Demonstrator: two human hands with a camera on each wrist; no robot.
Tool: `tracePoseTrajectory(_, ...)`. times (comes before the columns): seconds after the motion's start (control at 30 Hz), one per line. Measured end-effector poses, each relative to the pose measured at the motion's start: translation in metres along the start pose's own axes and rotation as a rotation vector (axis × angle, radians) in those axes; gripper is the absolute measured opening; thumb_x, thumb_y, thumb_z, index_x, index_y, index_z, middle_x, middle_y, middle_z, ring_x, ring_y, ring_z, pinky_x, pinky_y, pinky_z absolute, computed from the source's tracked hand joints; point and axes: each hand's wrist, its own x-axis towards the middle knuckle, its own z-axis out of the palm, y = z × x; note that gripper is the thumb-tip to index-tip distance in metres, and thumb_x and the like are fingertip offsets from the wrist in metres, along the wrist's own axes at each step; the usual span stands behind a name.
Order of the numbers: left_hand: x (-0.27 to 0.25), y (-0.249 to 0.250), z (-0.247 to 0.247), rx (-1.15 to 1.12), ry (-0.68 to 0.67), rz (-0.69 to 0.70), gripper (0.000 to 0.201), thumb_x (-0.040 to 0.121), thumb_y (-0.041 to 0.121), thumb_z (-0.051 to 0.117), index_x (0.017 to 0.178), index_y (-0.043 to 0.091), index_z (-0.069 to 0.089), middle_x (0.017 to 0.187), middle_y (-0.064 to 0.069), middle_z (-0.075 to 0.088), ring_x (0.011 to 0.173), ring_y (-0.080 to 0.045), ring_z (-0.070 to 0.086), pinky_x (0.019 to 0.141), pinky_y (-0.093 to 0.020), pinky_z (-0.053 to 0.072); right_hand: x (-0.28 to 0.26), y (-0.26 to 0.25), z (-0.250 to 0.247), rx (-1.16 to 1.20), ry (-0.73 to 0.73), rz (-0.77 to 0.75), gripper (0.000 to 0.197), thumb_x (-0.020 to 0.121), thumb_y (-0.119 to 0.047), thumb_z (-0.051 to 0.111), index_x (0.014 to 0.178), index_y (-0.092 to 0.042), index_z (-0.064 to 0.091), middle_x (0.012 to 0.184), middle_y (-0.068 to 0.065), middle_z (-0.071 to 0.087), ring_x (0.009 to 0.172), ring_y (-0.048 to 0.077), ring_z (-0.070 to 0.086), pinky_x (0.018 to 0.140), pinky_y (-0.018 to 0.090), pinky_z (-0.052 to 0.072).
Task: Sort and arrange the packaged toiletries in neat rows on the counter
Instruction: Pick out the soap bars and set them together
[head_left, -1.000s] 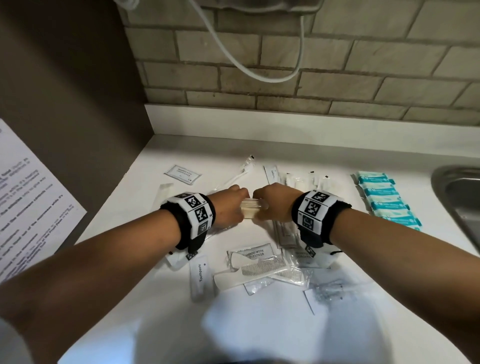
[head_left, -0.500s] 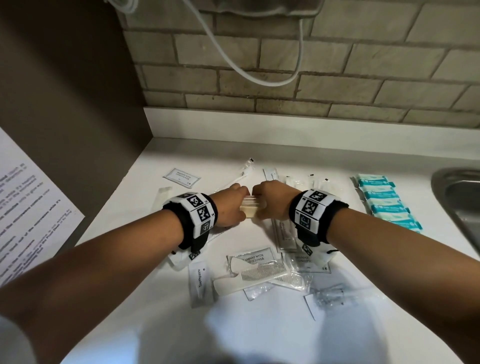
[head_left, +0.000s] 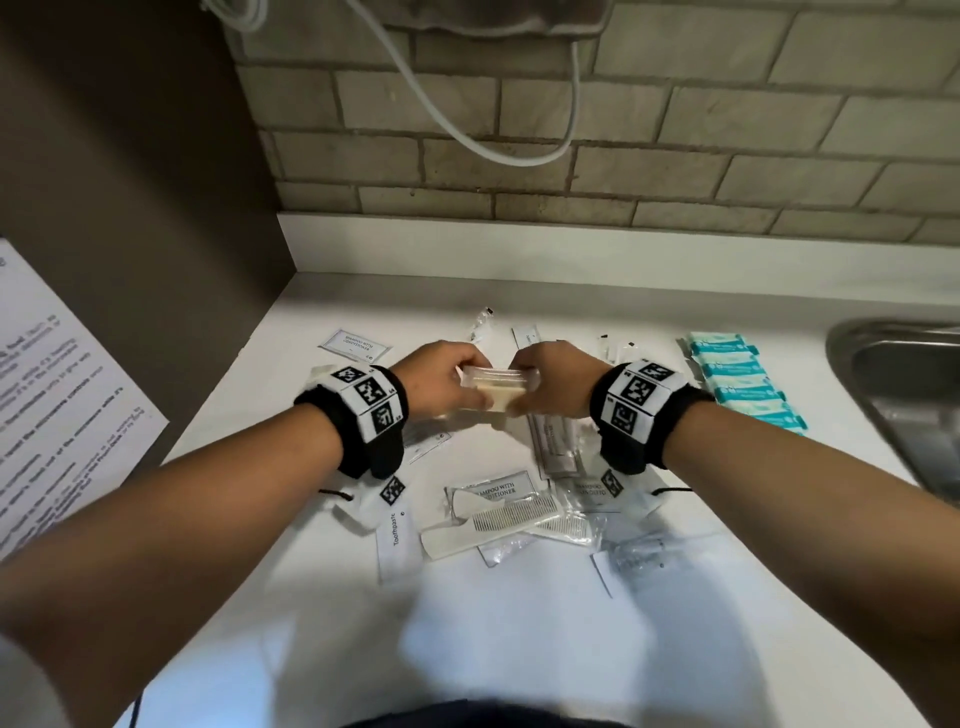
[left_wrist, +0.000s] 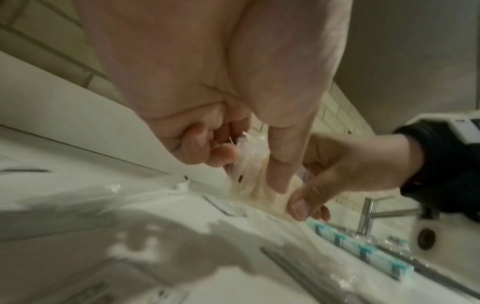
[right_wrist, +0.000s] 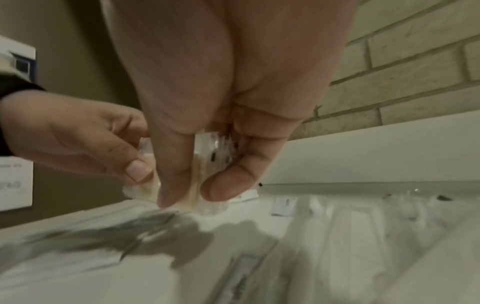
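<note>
Pinching a clear-wrapped bundle (head_left: 493, 387) above the white table (head_left: 519, 623), left hand (head_left: 441, 382) and right hand (head_left: 558, 387) each keep their grip clamped on its ends (brick wall (head_left: 675, 130) behind, steel sink (head_left: 904, 395) rightward).

Soft overhead light, dim on the far beige brick wall (head_left: 675, 130), brighter on the glossy white counter (head_left: 519, 649), where broad grey shadows pool near the viewer. The head view bends at its edges. Both wrist views are grainy, with motion blur smearing the near counter.
</note>
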Motion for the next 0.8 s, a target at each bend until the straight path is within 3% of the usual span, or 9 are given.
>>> tracePoseTrajectory(0.07,-0.002,0.008,-0.004,-0.091,0.009,0.013,0.035,0.076,0.017,0.080,0.108,0.014,0.066,0.099,-0.002,0.068,0.083,-0.017,0.061,0.077,-0.031,0.050,-0.015,0.001,-0.011,0.057,0.034,0.006,0.037,0.077,-0.029,0.078,0.106,-0.010,0.065,0.093,0.004,0.064,0.078,0.019,0.058,0.067,0.026,0.044)
tracePoseTrajectory(0.2,-0.011,0.032,-0.003,-0.252,0.010,0.061,0.032,0.074,0.011,0.081,0.103,0.009,0.067,0.083,0.001,0.066,0.072,-0.014,0.060,0.069,-0.026,0.046,-0.051,0.003,-0.030,0.264,0.116,0.049,0.039,0.073,-0.024,0.084,0.102,-0.014,0.060,0.093,0.005,0.067,0.055,0.012,0.058,0.050,0.022,0.048)
tracePoseTrajectory(0.27,-0.015,0.041,0.000,-0.263,0.039,0.074,0.031,0.076,0.016,0.079,0.101,0.004,0.067,0.082,-0.001,0.065,0.071,-0.014,0.057,0.071,-0.028,0.043,-0.073,0.007,-0.036,0.269,0.174,0.093,0.051,0.071,-0.033,0.084,0.112,-0.018,0.057,0.102,0.003,0.065,0.061,0.012,0.059,0.054,0.020,0.046)
tracePoseTrajectory(0.33,-0.018,0.049,0.003,-0.298,0.077,0.079,0.036,0.077,0.019,0.077,0.102,-0.004,0.064,0.085,-0.006,0.062,0.075,-0.016,0.056,0.072,-0.031,0.043,-0.098,0.015,-0.037,0.145,0.177,0.177,0.067,0.071,-0.048,0.080,0.125,-0.020,0.051,0.110,-0.001,0.061,0.080,0.013,0.057,0.069,0.023,0.043)
tracePoseTrajectory(0.47,-0.023,0.060,0.013,-0.328,0.099,0.096,0.019,0.082,0.016,0.072,0.096,0.005,0.069,0.086,-0.008,0.067,0.077,-0.019,0.059,0.073,-0.033,0.046,-0.148,0.039,-0.014,-0.085,-0.020,0.410,0.088,0.066,-0.070,0.069,0.136,-0.024,0.043,0.131,0.002,0.051,0.112,0.022,0.056,0.095,0.037,0.047)
tracePoseTrajectory(0.57,-0.023,0.062,0.023,-0.358,0.110,0.097,0.024,0.081,0.015,0.073,0.098,-0.001,0.068,0.095,-0.019,0.070,0.081,-0.026,0.063,0.077,-0.036,0.050,-0.177,0.053,0.015,-0.143,-0.141,0.515,0.103,0.056,-0.081,0.066,0.141,-0.031,0.037,0.138,0.005,0.042,0.123,0.028,0.051,0.100,0.043,0.046)
tracePoseTrajectory(0.67,-0.025,0.064,0.032,-0.382,0.092,0.072,0.049,0.069,0.030,0.079,0.099,-0.005,0.065,0.102,-0.027,0.068,0.094,-0.041,0.067,0.090,-0.049,0.052,-0.189,0.060,0.041,-0.073,-0.172,0.531,0.091,0.059,-0.075,0.069,0.136,-0.037,0.039,0.129,0.005,0.038,0.120,0.031,0.050,0.100,0.045,0.045)
tracePoseTrajectory(0.73,-0.026,0.066,0.037,-0.388,0.080,0.067,0.062,0.057,0.041,0.078,0.097,-0.005,0.064,0.100,-0.028,0.068,0.089,-0.037,0.068,0.091,-0.051,0.051,-0.190,0.060,0.049,-0.019,-0.161,0.500,0.081,0.066,-0.063,0.073,0.135,-0.032,0.041,0.124,0.005,0.037,0.115,0.030,0.052,0.098,0.042,0.046)
tracePoseTrajectory(0.8,-0.025,0.067,0.040,-0.391,0.088,0.062,0.058,0.058,0.039,0.077,0.092,-0.005,0.063,0.087,-0.021,0.067,0.079,-0.025,0.064,0.086,-0.047,0.053,-0.185,0.057,0.049,0.008,-0.161,0.438,0.075,0.071,-0.050,0.075,0.134,-0.027,0.044,0.121,0.004,0.038,0.110,0.026,0.054,0.095,0.037,0.047)
